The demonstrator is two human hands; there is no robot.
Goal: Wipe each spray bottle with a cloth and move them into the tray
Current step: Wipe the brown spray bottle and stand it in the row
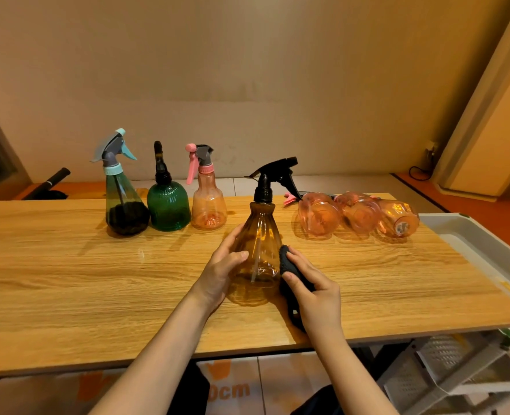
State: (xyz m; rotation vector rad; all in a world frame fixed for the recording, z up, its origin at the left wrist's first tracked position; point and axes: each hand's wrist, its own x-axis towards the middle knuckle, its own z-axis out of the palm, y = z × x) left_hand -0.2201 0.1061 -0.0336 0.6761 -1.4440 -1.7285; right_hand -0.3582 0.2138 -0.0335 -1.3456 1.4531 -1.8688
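Observation:
An amber spray bottle [259, 238] with a black trigger head stands upright at the middle of the wooden table [68, 280]. My left hand [220, 271] grips its left side. My right hand [313, 289] holds a dark cloth [289, 265] and presses it against the bottle's lower right side. At the back left stand a dark bottle with a light blue head [122, 205], a green ribbed bottle [168, 205] and a pink bottle [208, 205]. Three pink bottles [358, 215] lie on their sides at the back right. A white tray [469, 238] sits at the table's right end.
A wall runs behind the table. A dark cylinder [53, 181] lies on the floor behind the back left edge. White perforated baskets [445, 369] stand under the table's right front corner. A cable [418, 172] trails along the floor at the back right.

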